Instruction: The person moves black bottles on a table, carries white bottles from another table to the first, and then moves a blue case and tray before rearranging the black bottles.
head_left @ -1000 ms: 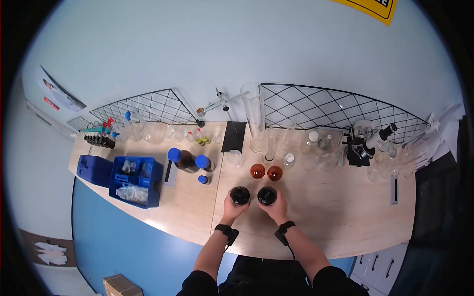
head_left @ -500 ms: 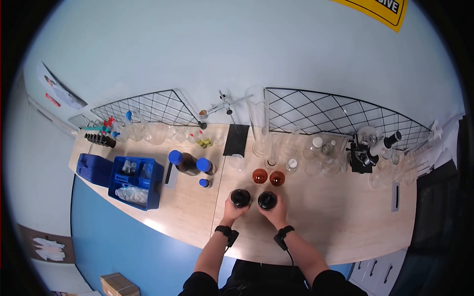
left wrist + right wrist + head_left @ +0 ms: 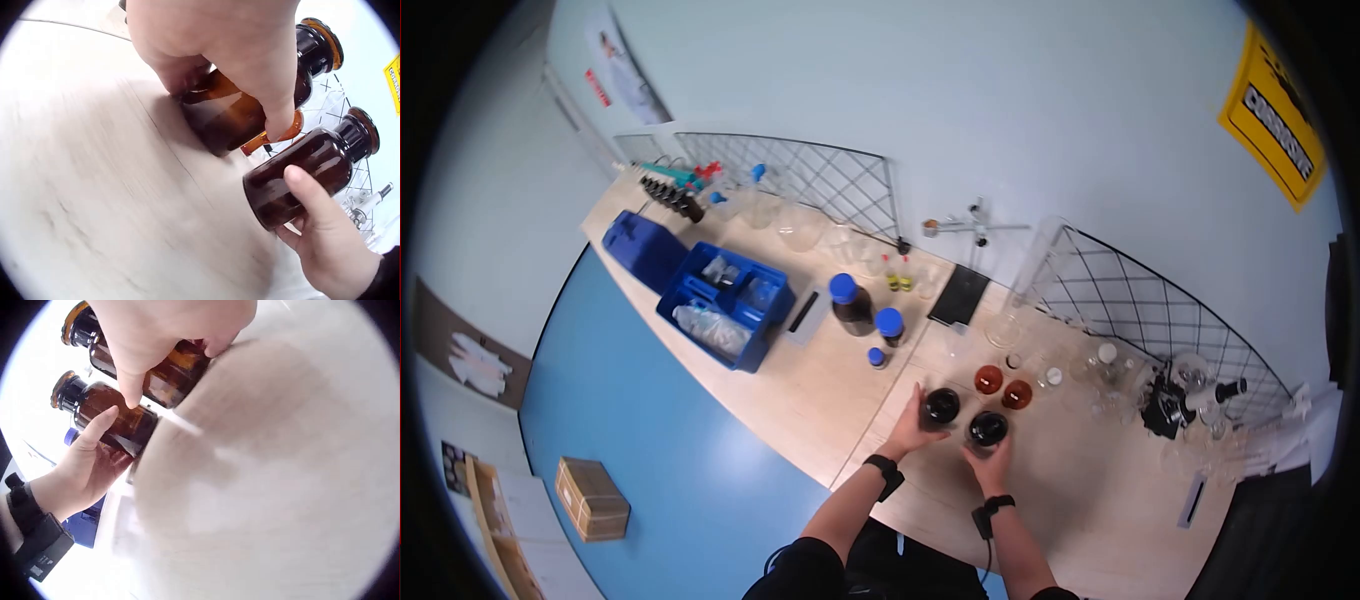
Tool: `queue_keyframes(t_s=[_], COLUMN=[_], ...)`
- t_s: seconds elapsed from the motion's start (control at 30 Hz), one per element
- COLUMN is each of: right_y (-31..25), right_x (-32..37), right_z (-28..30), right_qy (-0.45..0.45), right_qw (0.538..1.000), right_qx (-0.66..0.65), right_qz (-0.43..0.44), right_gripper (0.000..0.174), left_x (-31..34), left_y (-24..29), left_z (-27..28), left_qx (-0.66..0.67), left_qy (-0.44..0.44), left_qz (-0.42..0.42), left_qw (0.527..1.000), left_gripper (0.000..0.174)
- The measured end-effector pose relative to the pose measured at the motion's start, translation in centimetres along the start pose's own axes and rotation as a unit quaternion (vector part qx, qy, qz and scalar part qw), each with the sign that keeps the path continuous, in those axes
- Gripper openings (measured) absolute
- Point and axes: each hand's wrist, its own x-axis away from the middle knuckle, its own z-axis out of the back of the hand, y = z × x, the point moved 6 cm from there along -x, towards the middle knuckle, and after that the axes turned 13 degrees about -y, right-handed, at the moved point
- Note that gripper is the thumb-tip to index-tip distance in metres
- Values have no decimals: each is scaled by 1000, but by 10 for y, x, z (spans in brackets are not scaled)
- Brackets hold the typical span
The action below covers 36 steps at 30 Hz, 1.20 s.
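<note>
Two dark amber glass bottles stand side by side on the pale wooden bench (image 3: 830, 400). My left hand (image 3: 912, 432) grips the left bottle (image 3: 941, 405) around its body. My right hand (image 3: 992, 462) grips the right bottle (image 3: 987, 428) the same way. In the left wrist view the left hand (image 3: 219, 37) wraps its bottle (image 3: 231, 122) from above, with the right bottle (image 3: 300, 172) just beside it. The right wrist view has the right hand (image 3: 162, 331) over its bottle (image 3: 175, 378) and the left bottle (image 3: 128, 422) held by the other hand. Both bottle mouths look open.
Two round orange items (image 3: 988, 379) (image 3: 1017, 394) sit just behind the bottles. Blue-capped brown bottles (image 3: 852, 305), a blue crate (image 3: 725, 305) and a blue box (image 3: 643, 250) lie to the left. Glassware and a microscope (image 3: 1175, 405) stand at the right, before wire mesh panels (image 3: 820, 180).
The head view has swung and tilted, so the bench now runs diagonally. Both hands keep their grip on the two amber bottles, which stay by the orange items.
</note>
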Motion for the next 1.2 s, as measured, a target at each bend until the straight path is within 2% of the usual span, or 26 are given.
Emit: queue_keyframes(t_s=[0.03, 0.07, 0.17, 0.23, 0.3, 0.33, 0.37, 0.4, 0.47, 0.5, 0.57, 0.6, 0.67, 0.77, 0.8, 0.83, 0.87, 0.9, 0.93, 0.97, 1.0, 1.03, 1.1, 1.13, 1.2], right_y=[3, 8, 44, 39, 35, 26, 18, 17, 27, 38, 42, 37, 26, 2, 31, 6, -24, -65, -91, -116, -141, -169, -224, -234, -239], right_x=[5, 12, 37, 54, 70, 75, 82, 88, 99, 106, 115, 119, 130, 109, 94, 90, 87, 89, 87, 85, 83, 81, 87, 85, 80], right_z=[0, 0, 2, 8, 10, 10, 9, 3, -11, -20, -45, -75, -121, -171, -194, -219, -255, -292, -316, -345, -375, -397, -455, -479, -534], right_qy=[-9, -10, -23, -34, -35, -36, -25, -13, 49, 47, 126, 123, 89, 37, 36, 29, -79, -185, -190, -247, -305, -313, -466, -475, -531], right_qw=[1000, 1000, 999, 996, 992, 993, 988, 982, 982, 983, 975, 977, 959, 907, 914, 917, 911, 893, 893, 897, 895, 892, 851, 846, 796], right_qx=[0, -9, -29, -10, 44, 46, 38, 28, 33, 27, 46, 41, 139, 305, 292, 291, 287, 282, 285, 260, 235, 241, 212, 219, 257], right_qz=[11, 10, -22, -84, -116, -105, -145, -185, -179, -174, -177, -169, -231, -289, -280, -270, -286, -298, -292, -259, -224, -218, -112, -108, -133], right_gripper=[85, 85, 84, 83, 79, 79, 77, 75, 73, 73, 66, 66, 68, 72, 76, 76, 75, 75, 75, 78, 81, 81, 79, 79, 74], left_x=[6, 14, 43, 67, 97, 114, 131, 150, 195, 221, 267, 295, 355, 453, 490, 526, 559, 583, 611, 635, 648, 662, 680, 683, 683], left_y=[4, 6, 8, 9, 3, 0, -3, -7, -13, -20, -25, -26, -53, -92, -109, -124, -137, -145, -157, -166, -169, -172, -181, -187, -195], left_z=[3, 4, 13, 22, 31, 39, 47, 59, 92, 107, 149, 173, 218, 289, 309, 324, 336, 345, 351, 354, 356, 356, 354, 352, 358], left_qx=[-76, -78, -122, -60, -23, 13, 47, 43, -1, -8, -55, -66, -71, -133, -136, -138, -139, -139, -104, -65, -59, -34, 1, 40, 104], left_qy=[0, -11, -21, -32, -110, -112, -116, -110, -62, -58, -73, -75, -37, 38, 69, 90, 108, 116, 157, 197, 206, 224, 249, 247, 239], left_qz=[-9, 12, 19, 19, 92, 81, 70, 63, 87, 86, 68, 85, 92, 199, 234, 283, 330, 331, 373, 413, 416, 433, 453, 446, 430], left_qw=[997, 997, 992, 998, 989, 990, 990, 991, 994, 995, 993, 991, 992, 970, 960, 945, 927, 926, 909, 887, 884, 873, 856, 860, 864], left_gripper=[121, 122, 99, 78, 57, 52, 47, 47, 45, 45, 45, 44, 46, 50, 51, 51, 51, 51, 51, 52, 52, 52, 53, 53, 51])
